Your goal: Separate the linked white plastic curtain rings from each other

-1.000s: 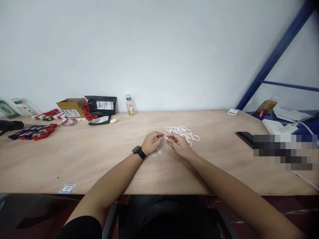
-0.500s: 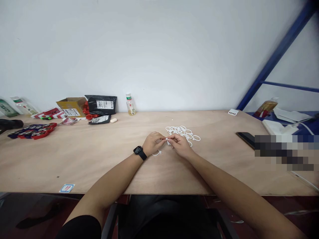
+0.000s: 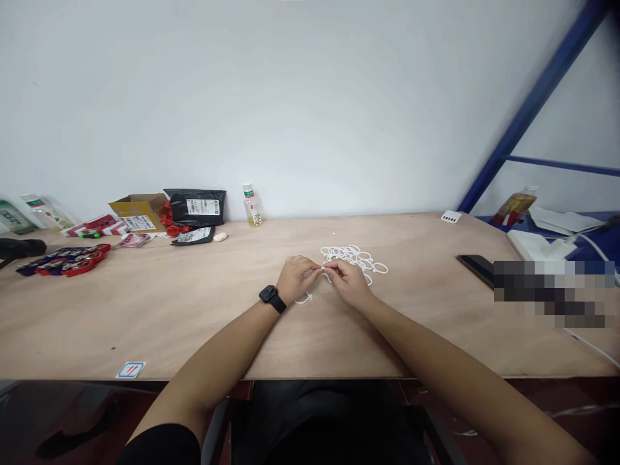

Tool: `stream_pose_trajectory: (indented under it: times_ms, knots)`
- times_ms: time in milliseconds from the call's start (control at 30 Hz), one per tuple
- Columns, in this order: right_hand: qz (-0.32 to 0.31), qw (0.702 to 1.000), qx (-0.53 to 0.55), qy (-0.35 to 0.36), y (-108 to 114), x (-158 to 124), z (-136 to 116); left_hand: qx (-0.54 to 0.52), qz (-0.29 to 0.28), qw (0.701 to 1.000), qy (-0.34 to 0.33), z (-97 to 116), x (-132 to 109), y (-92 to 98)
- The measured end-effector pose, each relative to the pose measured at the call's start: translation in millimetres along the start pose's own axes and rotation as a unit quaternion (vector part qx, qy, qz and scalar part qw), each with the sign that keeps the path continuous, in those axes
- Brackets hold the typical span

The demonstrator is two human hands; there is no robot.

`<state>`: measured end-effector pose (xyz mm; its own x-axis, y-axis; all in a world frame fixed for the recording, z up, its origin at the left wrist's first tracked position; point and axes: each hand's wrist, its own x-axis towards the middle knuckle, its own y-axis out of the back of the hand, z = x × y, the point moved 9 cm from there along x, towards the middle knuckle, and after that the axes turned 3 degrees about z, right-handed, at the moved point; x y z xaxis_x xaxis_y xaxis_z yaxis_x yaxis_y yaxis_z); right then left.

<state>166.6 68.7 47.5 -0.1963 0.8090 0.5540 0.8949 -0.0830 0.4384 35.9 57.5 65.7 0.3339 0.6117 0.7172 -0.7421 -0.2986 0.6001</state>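
Note:
Both hands meet over the table, pinching one white plastic curtain ring [image 3: 323,269] between their fingertips. My left hand [image 3: 296,280], with a black watch on its wrist, is closed on the ring's left side. From the right, my right hand [image 3: 349,281] is closed on the same ring with thumb and index finger. Most of this ring is hidden by the fingers. A loose pile of several white rings [image 3: 367,257] lies just beyond my right hand. Another white ring [image 3: 306,298] lies by my left wrist, partly covered.
At the back left stand an open cardboard box [image 3: 139,210], a black parcel bag [image 3: 197,206] and a drink bottle [image 3: 252,208]. Red and blue packets [image 3: 65,259] lie far left. A phone [image 3: 475,268] and a white power strip [image 3: 450,217] are on the right.
My hands stay together on the ring, with only a slight shift of the fingers. The camera view has moved a little.

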Motion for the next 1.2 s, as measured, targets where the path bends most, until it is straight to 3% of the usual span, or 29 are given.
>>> stream_pose_trajectory:
  times_ms: [100,233,300,400,500,567,667,833,1067,1200]
  knots:
    - [0.042,0.996,-0.068,0.047,17,8,-6,0.006,0.023,0.999,0.028,-12,2,6.8]
    - [0.061,0.986,-0.152,0.029,30,13,9,0.000,0.058,0.995,0.084,-33,0,14.5]
    - [-0.006,0.987,-0.155,0.039,15,9,11,-0.002,0.060,0.993,0.100,-39,-1,14.2]
    - [-0.160,0.975,-0.127,0.090,-25,-9,-2,-0.002,0.048,0.994,0.102,-40,-2,10.2]
    - [-0.232,0.957,-0.144,0.098,-51,-24,-10,-0.001,0.035,0.995,0.096,-36,-2,7.2]
    - [-0.245,0.953,-0.149,0.097,-57,-27,-14,-0.013,0.024,0.996,0.085,-32,-1,6.3]
    - [-0.204,0.967,-0.137,0.061,-43,-17,-10,-0.047,-0.009,0.998,0.050,-20,1,3.2]
    - [-0.090,0.994,-0.022,-0.065,-7,0,11,-0.079,-0.065,0.995,0.006,-3,1,-3.7]
    - [-0.076,0.985,0.112,-0.111,-15,-3,23,-0.090,-0.074,0.993,-0.005,0,-2,-11.7]
    - [-0.091,0.980,0.132,-0.114,-19,-4,22,-0.135,-0.046,0.989,0.044,-8,-3,-11.3]
